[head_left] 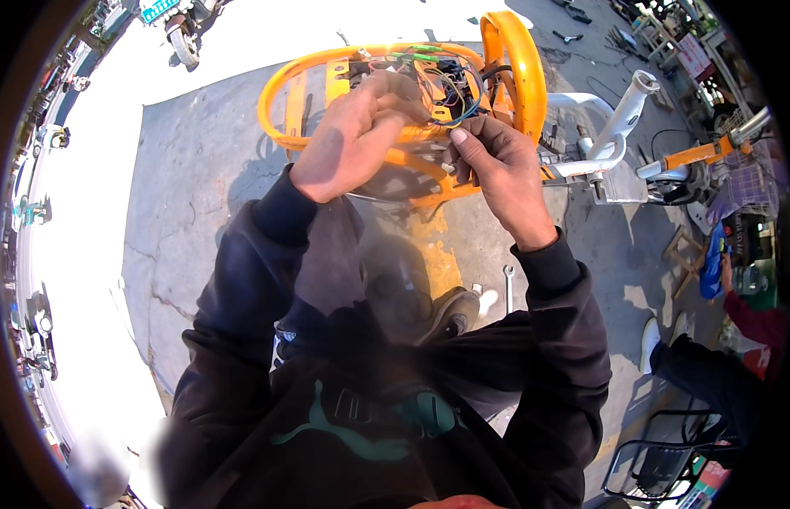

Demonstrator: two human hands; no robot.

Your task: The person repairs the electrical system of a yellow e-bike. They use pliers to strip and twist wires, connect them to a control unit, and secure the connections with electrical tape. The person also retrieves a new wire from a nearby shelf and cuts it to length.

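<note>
An orange tubular vehicle frame (522,72) lies in front of me, with a bundle of coloured wires (450,92) exposed in its middle. My left hand (357,131) reaches over the near rail, fingers bent and drawn together beside the wires; what they hold, if anything, is hidden. Just to its right, my right hand (501,165) pinches a thin wire between thumb and forefinger. Green connectors (425,53) sit among the leads at the far side of the frame.
Silver-white tubing (620,119) extends right from the frame. On the ground near my shoe (454,314) lies a wrench (509,288). Another person's dark-trousered leg (709,373) and a black metal chair (658,462) are at right. A parked motorbike (181,41) stands far left.
</note>
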